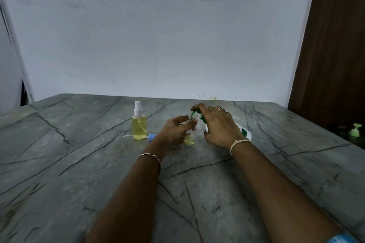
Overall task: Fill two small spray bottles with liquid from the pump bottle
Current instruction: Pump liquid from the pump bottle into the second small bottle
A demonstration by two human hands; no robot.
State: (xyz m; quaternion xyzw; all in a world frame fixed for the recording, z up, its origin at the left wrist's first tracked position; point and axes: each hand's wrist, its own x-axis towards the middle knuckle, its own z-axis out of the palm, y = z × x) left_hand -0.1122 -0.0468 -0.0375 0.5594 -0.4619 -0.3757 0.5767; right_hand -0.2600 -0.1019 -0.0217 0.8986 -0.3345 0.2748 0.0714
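Steadying a small spray bottle [190, 138] upright on the grey veined tabletop [79, 163], the person's left hand [174, 131] curls its fingers round the uncapped neck. The right hand [219, 126] grips the tilted pump bottle [245, 133], with a forefinger over its green pump head [194, 113]. The spout sits at the small bottle's mouth, apparently so the liquid drops straight in and the light bottle cannot tip. Only a shallow yellow pool shows at its base, so this fill looks barely begun. To the left stands a filled spray bottle [139, 126], capped and well clear of both hands. The blue spray cap [151, 137] lies on its side just beside that bottle, its tube pointing left, within the left hand's reach for closing up. The work sits mid-tabletop, near the wall [158, 45] but apart from it. The right edge falls away beyond the pump bottle, so any swing that way has least margin, while the near side gives both forearms room.
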